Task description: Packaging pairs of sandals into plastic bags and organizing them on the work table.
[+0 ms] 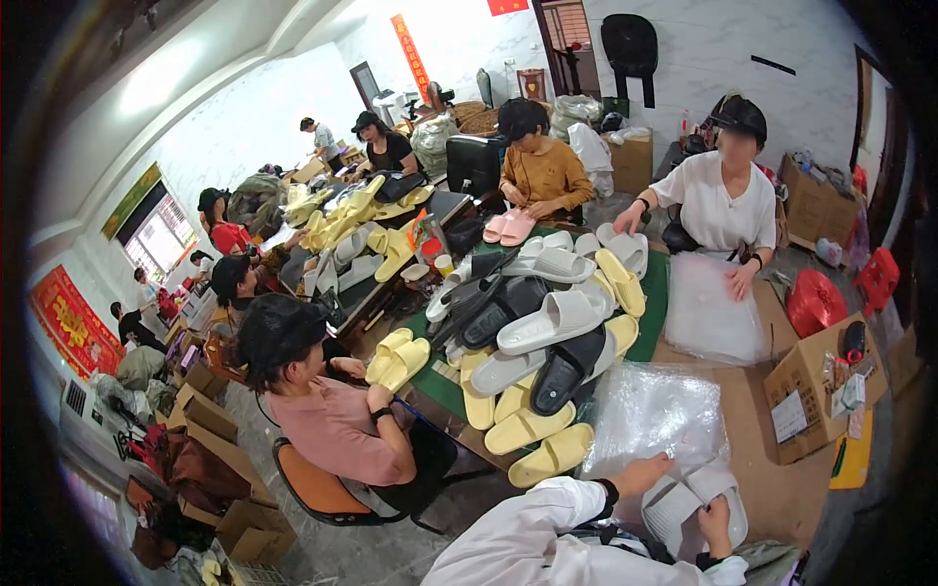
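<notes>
My left hand (642, 475) rests on the near edge of a stack of clear plastic bags (653, 410) and touches the top of a pair of pale grey slippers (690, 503). Lower down, my right hand (716, 516) grips the same pair from the near side, so both hands hold it against my lap. My sleeves are white. A heap of yellow, grey, white and black slippers (542, 337) lies on the green-topped table (653, 293) just left of the bags.
A person in white (725, 195) across the table handles another stack of clear bags (708, 308). An open cardboard box (816, 386) and a red bag (816, 301) sit at right. A person in pink (332, 415) sits at left holding yellow slippers (398, 356); more workers sit beyond.
</notes>
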The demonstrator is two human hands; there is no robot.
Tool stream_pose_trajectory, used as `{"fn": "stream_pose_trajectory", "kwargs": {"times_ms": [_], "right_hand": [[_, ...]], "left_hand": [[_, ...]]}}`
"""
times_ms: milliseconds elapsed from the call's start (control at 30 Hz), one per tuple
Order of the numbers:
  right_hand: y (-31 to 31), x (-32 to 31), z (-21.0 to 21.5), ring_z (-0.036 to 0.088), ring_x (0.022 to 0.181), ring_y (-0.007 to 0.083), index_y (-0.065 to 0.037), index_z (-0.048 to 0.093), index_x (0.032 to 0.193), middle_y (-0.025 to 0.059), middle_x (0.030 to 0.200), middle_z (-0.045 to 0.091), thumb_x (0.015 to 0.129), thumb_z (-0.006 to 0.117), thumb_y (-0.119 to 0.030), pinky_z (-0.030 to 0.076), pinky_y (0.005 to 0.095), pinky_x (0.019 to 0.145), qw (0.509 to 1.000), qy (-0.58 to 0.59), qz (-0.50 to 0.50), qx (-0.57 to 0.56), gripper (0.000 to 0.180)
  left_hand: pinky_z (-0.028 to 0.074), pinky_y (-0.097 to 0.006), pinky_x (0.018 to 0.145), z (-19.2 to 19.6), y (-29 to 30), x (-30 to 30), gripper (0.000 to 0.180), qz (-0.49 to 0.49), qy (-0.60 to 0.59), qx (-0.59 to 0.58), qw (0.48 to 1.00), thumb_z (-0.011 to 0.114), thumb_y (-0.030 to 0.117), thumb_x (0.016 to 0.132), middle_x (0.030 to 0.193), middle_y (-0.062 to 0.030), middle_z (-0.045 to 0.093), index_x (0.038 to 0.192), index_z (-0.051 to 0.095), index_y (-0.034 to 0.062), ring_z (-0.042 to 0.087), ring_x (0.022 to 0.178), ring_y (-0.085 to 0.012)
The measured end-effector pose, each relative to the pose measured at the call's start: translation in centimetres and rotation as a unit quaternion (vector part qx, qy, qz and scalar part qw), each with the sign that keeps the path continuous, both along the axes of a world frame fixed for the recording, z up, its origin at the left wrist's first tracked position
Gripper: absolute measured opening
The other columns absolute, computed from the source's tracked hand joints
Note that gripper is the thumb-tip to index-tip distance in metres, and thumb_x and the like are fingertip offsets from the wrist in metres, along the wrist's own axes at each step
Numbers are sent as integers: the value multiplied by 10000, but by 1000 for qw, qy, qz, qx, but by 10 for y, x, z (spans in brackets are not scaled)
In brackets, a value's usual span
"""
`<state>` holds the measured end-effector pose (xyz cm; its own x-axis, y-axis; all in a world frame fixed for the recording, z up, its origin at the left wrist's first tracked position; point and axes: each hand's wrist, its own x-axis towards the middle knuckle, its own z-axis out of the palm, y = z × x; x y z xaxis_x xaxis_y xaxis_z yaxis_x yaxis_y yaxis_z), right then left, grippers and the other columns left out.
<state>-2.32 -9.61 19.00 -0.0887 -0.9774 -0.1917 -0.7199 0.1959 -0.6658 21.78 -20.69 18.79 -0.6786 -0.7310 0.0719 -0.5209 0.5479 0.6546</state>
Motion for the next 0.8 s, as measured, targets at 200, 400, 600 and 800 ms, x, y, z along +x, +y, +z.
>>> {"fn": "stream_pose_trajectory", "kwargs": {"times_ms": [200,400,600,800], "right_hand": [[-3,42,20,520,927,402,-8,630,889,198,951,578,567,616,-88,452,452,778,960,130,92,-229,333],[1,65,17,532,883,393,-16,613,924,187,921,582,573,629,-98,466,445,721,957,137,120,-226,361],[8,72,11,528,870,379,-27,607,907,182,920,569,586,653,-108,461,445,699,955,122,165,-215,335],[10,77,1,531,821,380,-18,595,910,180,897,551,624,644,-74,443,446,673,970,91,25,-226,296]], "left_hand": [[387,-423,904,1,8,-6,456,-19,-58,-152,986,430,72,810,1300,-163,362,1262,377,35,460,1077,-330],[285,-457,1004,-5,10,-5,606,-1,-101,-154,983,424,57,793,1403,-176,237,1369,238,94,352,1207,-370],[226,-474,1033,-3,11,4,612,-18,-78,-138,987,402,53,809,1411,-189,209,1383,225,172,295,1246,-396],[153,-511,1050,-3,28,6,656,-142,-111,-147,973,446,58,782,1436,-122,173,1384,211,175,190,1304,-359]]}}
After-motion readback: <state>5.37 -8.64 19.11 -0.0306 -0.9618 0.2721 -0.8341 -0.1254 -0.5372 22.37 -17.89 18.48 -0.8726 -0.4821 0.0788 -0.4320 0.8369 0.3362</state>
